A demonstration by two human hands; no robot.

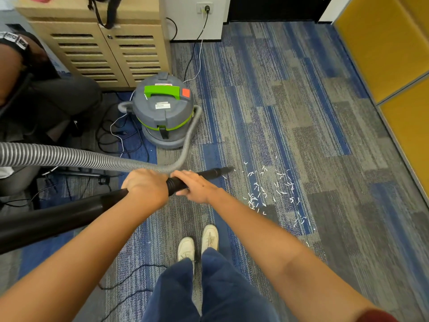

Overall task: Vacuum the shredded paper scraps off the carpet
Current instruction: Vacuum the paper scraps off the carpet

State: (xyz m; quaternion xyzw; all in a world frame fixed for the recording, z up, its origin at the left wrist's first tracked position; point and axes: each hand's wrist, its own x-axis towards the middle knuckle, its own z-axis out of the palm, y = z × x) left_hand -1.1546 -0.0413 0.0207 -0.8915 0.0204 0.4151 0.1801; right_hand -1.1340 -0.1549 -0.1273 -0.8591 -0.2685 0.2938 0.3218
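Both hands grip the black vacuum wand [92, 210] just left of centre. The left hand [145, 184] is clenched round the tube, and the right hand [195, 187] wraps it just ahead, fingers curled over a ribbed collar. The nozzle tip [228, 169] sits at the left edge of the shredded paper scraps [274, 189], which are strewn across the centre-right of the frame and thin out toward the lower right.

To do this step well, I judge the tip should ride low and sweep rightward in slow, overlapping passes, so the thin strips are drawn in rather than scattered. The grey corrugated hose [69, 156] loops back to the grey-and-green canister vacuum [163, 110] above centre and looks slack enough for that reach.

The carpet [325, 112] is tiled in blue and grey stripes, and the white scraps show best against the blue. A louvred cabinet [111, 54] stands upper left, a wall socket [204, 8] is at the top, and yellow panels [394, 54] line the right. Loose cables [111, 135] lie left of the canister, and another person sits at the left edge.
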